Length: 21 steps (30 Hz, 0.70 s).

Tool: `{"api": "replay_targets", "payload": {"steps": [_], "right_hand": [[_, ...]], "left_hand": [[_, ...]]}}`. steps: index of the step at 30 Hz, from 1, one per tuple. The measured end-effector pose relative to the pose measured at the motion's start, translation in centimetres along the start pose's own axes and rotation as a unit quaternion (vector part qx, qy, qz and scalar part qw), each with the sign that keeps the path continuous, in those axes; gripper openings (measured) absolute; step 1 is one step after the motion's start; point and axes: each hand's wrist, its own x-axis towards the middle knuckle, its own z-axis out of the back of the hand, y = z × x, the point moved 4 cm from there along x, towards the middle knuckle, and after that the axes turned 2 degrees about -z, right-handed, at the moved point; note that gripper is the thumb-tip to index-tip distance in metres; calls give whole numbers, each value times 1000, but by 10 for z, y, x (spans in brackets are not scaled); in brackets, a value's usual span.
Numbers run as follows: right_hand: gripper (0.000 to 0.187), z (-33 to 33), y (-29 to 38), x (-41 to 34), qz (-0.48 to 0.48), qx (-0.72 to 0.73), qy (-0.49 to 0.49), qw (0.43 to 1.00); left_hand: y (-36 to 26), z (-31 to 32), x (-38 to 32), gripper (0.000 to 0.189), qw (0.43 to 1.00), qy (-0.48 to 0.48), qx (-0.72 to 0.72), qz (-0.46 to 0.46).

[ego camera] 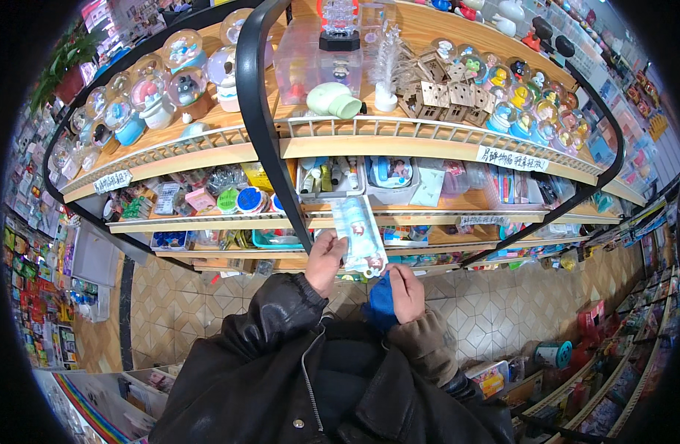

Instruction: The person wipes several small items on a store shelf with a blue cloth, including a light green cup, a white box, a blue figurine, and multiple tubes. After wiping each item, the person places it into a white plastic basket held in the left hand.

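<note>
My left hand (325, 261) grips the left edge of a pale blue printed packet (360, 236) with cartoon figures on it. The packet is held tilted in front of the shelves, and a small white ring shows at its lower end. In my right hand (406, 292) is a bunched blue cloth (380, 301), partly hidden by the fingers. The right fingertips are close to the packet's lower right corner; whether they touch it I cannot tell.
A wooden display shelf (373, 145) with a black metal frame (256, 77) stands ahead. Several snow globes (187, 86), small wooden houses (434, 100) and a pale green rounded object (334, 101) stand on top. Below are white bins (331, 188). More shelving (601, 383) runs behind at right, above tiled floor (478, 316).
</note>
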Motion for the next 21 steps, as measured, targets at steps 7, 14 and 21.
{"api": "replay_targets", "payload": {"steps": [7, 14, 21], "right_hand": [[26, 5, -18, -1, -62, 172, 8, 983], [25, 10, -18, 20, -70, 231, -40, 970], [26, 7, -15, 40, -102, 223, -81, 966]], "left_hand": [[9, -30, 12, 16, 992, 106, 60, 14], [-3, -42, 26, 18, 994, 96, 47, 21], [-19, -20, 41, 34, 995, 62, 64, 43]]}}
